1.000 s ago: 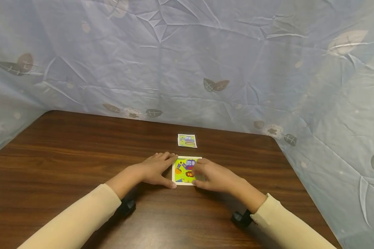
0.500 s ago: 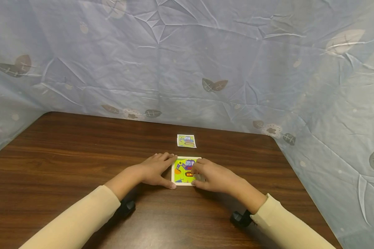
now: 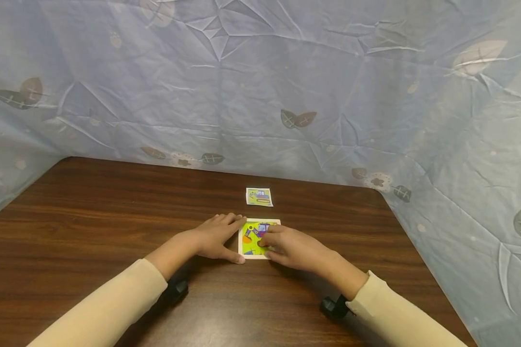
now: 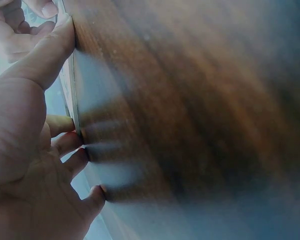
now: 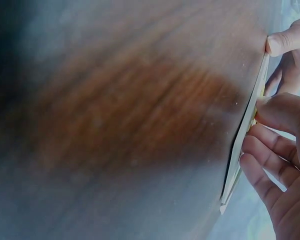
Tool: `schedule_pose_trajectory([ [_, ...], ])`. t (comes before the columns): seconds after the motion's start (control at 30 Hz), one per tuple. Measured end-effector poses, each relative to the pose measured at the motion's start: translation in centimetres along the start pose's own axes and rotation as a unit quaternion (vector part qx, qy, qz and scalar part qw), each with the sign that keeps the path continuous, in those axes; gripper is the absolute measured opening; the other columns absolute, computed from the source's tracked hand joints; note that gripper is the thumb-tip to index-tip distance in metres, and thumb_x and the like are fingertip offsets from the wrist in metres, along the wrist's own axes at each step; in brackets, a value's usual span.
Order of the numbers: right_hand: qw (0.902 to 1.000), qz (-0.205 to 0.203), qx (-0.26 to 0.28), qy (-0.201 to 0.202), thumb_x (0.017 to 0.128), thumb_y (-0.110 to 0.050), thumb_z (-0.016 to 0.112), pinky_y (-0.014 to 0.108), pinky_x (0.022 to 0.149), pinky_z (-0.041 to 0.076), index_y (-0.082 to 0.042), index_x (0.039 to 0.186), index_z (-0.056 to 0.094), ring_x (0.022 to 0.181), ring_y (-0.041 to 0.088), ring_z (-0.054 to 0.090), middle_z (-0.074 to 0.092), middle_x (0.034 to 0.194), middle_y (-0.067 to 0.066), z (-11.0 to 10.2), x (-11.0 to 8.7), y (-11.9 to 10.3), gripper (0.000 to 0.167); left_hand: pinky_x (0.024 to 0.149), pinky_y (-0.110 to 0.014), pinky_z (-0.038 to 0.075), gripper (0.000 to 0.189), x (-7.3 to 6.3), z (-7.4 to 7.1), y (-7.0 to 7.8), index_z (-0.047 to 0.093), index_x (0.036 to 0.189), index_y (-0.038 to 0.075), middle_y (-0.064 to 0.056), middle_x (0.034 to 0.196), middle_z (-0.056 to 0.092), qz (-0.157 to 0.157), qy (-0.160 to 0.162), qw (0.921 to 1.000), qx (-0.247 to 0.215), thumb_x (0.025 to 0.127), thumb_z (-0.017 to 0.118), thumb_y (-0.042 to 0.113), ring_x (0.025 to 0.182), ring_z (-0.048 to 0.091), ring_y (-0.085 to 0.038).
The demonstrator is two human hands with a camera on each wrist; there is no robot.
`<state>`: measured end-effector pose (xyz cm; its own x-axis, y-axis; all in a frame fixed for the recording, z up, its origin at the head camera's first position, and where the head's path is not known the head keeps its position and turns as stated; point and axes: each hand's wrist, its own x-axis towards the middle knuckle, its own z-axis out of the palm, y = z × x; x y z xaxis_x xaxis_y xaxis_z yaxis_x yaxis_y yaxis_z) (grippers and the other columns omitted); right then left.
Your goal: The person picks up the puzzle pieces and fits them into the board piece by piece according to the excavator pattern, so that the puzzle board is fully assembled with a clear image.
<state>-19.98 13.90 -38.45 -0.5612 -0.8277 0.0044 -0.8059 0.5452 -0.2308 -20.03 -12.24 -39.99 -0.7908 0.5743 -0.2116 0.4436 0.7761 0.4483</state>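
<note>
A small square jigsaw puzzle (image 3: 249, 246) with a white border and a purple excavator on green lies flat on the table. My left hand (image 3: 214, 236) rests at its left side, thumb at the near left corner and fingers spread toward the far left corner. In the left wrist view those fingertips (image 4: 94, 195) meet the tabletop beside the border. My right hand (image 3: 297, 246) lies over the right half with loosely bent fingers on the picture, hiding part of the excavator. The right wrist view has its thumb (image 5: 270, 110) at the near edge.
A smaller picture card (image 3: 259, 196) of the same excavator lies beyond the puzzle. The brown wooden table (image 3: 113, 207) is bordered at the back and sides by a pale leaf-patterned cloth (image 3: 252, 96). Black wrist-worn devices (image 3: 333, 307) sit under the wrists.
My right hand has shifted left over the puzzle, its fingertips now covering more of the excavator's tracks. The left hand keeps its place at the left edge.
</note>
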Motion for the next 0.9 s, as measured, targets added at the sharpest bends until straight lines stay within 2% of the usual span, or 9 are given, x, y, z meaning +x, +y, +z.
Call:
schedule_pose_trajectory([
  [0.13, 1.0000, -0.001, 0.000, 0.002, 0.099, -0.016, 0.073, 0.028, 0.092, 0.060, -0.011, 0.117, 0.076, 0.102, 0.011, 0.066, 0.072, 0.114, 0.001, 0.2, 0.0, 0.0, 0.019, 0.134, -0.061, 0.010, 0.106, -0.2, -0.2, 0.2, 0.023, 0.167, 0.007, -0.017, 0.172, 0.027, 0.003, 0.002, 1.0000, -0.001, 0.091, 0.076, 0.057, 0.161, 0.021, -0.043],
  [0.33, 1.0000, -0.002, 0.000, 0.004, 0.098, -0.015, 0.074, 0.023, 0.085, 0.058, -0.011, 0.118, 0.079, 0.094, 0.009, 0.062, 0.070, 0.110, 0.002, 0.3, -0.1, 0.0, 0.021, 0.133, -0.062, 0.013, 0.104, -0.3, -0.3, 0.4, 0.025, 0.166, 0.005, -0.018, 0.170, 0.029, 0.009, 0.007, 0.9999, 0.000, 0.091, 0.076, 0.055, 0.160, 0.024, -0.042],
  [0.63, 0.9999, 0.000, -0.015, -0.001, 0.098, -0.013, 0.074, 0.021, 0.080, 0.055, -0.011, 0.117, 0.080, 0.089, 0.007, 0.058, 0.069, 0.108, 0.002, 0.0, -0.1, -0.4, 0.021, 0.133, -0.062, 0.013, 0.104, -0.3, -0.6, 0.7, 0.024, 0.167, 0.006, -0.018, 0.171, 0.028, 0.003, 0.004, 1.0000, -0.002, 0.091, 0.075, 0.057, 0.160, 0.023, -0.044],
  [0.77, 0.9998, -0.006, -0.016, -0.009, 0.099, -0.011, 0.072, 0.024, 0.085, 0.058, -0.010, 0.121, 0.079, 0.095, 0.010, 0.062, 0.070, 0.113, 0.003, -0.2, -0.4, -0.3, 0.023, 0.133, -0.062, 0.012, 0.104, -0.3, -0.5, 0.6, 0.024, 0.167, 0.006, -0.019, 0.171, 0.028, 0.002, 0.003, 1.0000, -0.004, 0.091, 0.075, 0.057, 0.160, 0.022, -0.044],
  [0.9, 0.9991, 0.003, 0.030, -0.029, 0.102, -0.010, 0.066, 0.031, 0.094, 0.060, -0.008, 0.126, 0.075, 0.108, 0.015, 0.067, 0.072, 0.124, 0.005, -0.7, -0.9, 0.0, 0.026, 0.133, -0.063, 0.011, 0.105, -0.4, -0.6, 0.7, 0.024, 0.167, 0.006, -0.019, 0.171, 0.027, 0.000, 0.000, 1.0000, -0.008, 0.091, 0.075, 0.056, 0.161, 0.021, -0.045],
])
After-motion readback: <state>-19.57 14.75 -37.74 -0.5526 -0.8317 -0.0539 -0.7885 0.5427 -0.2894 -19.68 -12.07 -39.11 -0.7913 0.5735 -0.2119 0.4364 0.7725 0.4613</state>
